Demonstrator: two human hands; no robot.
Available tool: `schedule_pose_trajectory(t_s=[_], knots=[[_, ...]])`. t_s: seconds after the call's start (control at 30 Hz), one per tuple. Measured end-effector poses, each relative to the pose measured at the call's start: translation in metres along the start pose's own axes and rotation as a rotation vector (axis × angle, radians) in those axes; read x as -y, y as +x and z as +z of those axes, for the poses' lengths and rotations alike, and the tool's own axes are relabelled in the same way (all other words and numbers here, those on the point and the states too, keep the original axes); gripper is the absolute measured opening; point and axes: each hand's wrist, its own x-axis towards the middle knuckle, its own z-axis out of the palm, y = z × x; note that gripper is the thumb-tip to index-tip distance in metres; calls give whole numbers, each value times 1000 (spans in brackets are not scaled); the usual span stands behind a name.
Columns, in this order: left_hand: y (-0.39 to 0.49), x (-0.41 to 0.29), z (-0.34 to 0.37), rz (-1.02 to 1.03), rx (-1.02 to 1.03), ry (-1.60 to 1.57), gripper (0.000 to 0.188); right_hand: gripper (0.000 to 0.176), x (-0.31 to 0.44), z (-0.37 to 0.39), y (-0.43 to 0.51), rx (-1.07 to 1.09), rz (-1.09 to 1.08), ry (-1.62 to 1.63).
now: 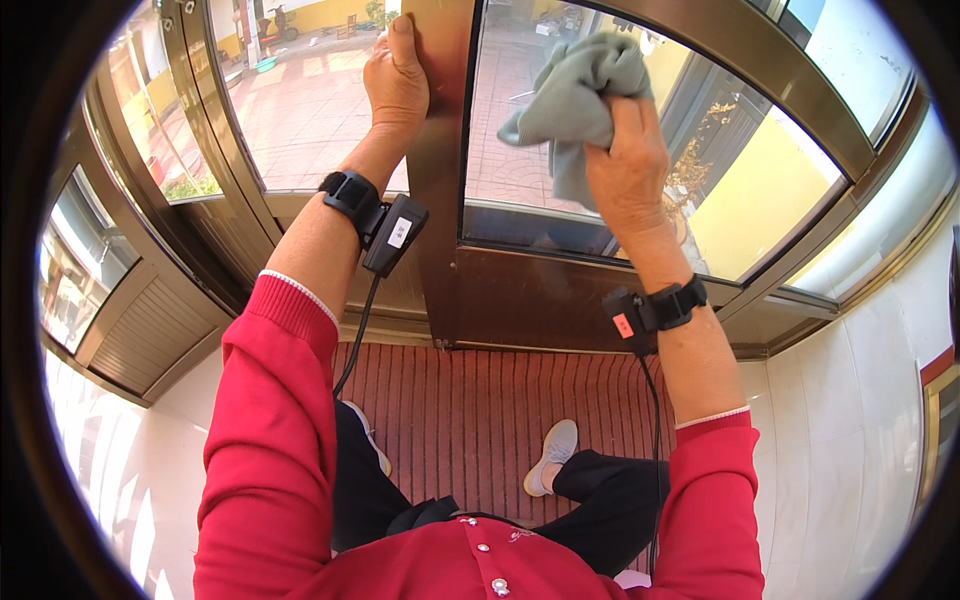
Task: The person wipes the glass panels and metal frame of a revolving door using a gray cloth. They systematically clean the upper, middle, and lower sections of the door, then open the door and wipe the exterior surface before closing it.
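My right hand (pixel 632 169) holds a bunched grey-green cloth (pixel 581 97) in front of the glass pane (pixel 504 161) of a brown metal-framed door. Part of the cloth hangs loose below and to the left of the fingers. Whether it presses on the glass cannot be told. At the upper left, my left hand (pixel 397 79) grips the edge of the door stile (pixel 444 157), thumb pointing up and fingers mostly hidden. Below the pane is the door's dark lower panel (pixel 540 296).
A ribbed red mat (pixel 465 420) lies under my feet. Black devices, one on the left wrist (pixel 386 232) and one on the right (pixel 630 319), trail cables. Brown-framed panels (pixel 161 322) stand at left, a tiled wall (pixel 825 390) at right. Beyond the glass is a paved yard (pixel 300 112).
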Motion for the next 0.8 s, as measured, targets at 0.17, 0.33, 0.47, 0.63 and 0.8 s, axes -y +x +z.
schedule_pose_trajectory(t_s=[0.17,0.33,0.47,0.63,0.8], knots=[[0,5,2,-109,35,-220,59,45,26,24,59,-163,-71,-63],[4,7,-1,172,63,151,62,47,50,55,10,-32,-143,-134],[3,4,2,-28,7,-123,65,30,62,76,-43,3,-187,-86],[0,-4,2,-88,-10,-173,63,21,70,91,-104,129,-102,-38],[0,-6,1,-166,30,-250,61,24,72,89,-171,350,-113,-18]])
